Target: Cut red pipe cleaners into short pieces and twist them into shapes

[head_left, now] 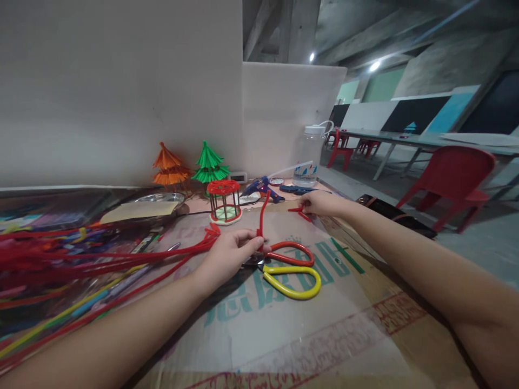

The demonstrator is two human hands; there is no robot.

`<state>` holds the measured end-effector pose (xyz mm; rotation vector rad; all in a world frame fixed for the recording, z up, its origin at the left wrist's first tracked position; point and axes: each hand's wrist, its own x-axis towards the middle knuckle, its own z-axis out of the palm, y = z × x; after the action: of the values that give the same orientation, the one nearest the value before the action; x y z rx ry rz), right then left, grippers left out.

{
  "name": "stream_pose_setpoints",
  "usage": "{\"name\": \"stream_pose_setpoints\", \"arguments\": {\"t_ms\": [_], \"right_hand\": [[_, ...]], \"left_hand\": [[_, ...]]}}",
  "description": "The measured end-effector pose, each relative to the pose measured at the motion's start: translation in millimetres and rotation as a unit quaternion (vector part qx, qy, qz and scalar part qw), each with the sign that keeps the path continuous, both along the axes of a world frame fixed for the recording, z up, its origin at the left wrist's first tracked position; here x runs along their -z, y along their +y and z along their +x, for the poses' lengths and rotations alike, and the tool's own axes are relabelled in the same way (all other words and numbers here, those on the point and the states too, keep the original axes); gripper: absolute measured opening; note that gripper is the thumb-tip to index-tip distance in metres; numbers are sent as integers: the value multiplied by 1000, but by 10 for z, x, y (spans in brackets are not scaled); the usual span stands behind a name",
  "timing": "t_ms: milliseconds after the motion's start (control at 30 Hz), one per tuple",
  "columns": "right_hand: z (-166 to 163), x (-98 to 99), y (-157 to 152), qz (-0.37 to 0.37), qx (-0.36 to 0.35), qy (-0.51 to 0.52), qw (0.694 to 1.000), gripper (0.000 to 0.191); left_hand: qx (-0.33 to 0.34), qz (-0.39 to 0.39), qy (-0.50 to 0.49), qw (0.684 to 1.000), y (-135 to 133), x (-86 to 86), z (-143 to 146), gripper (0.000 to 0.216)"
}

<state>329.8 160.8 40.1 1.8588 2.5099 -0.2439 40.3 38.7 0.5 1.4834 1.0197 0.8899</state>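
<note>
My left hand (pixel 232 253) is closed, thumb and fingers pinching a short red pipe cleaner (pixel 264 213) that stands up from them. Right by its fingertips lie scissors with one red and one yellow handle (pixel 298 294); the hand hides part of their blades. Farther back on the right, my right hand (pixel 320 204) pinches a short piece of red pipe cleaner (pixel 295 209) at the cardboard. Another red bit (pixel 304 216) shows just below those fingers. Behind my left hand stands a small round frame (pixel 224 188) with a red top, brown posts and a pale base.
Orange (pixel 167 162) and green (pixel 210 162) paper-like trees stand by the white partition. A blue glue gun (pixel 256 186), a clear water bottle (pixel 310 156) and a metal dish (pixel 172 198) are at the back. Long red pipe cleaners (pixel 133 253) and colourful strands crowd the left.
</note>
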Motion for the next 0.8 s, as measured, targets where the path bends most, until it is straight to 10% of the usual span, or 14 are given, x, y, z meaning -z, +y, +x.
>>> {"name": "stream_pose_setpoints", "arguments": {"t_ms": [567, 800], "right_hand": [[-104, 83, -14, 72, -34, 19, 997, 17], [11, -182, -24, 79, 27, 14, 996, 28]], "left_hand": [[-1, 0, -7, 1000, 7, 4, 4, 22], [1, 0, -1, 1000, -3, -32, 9, 20]]}}
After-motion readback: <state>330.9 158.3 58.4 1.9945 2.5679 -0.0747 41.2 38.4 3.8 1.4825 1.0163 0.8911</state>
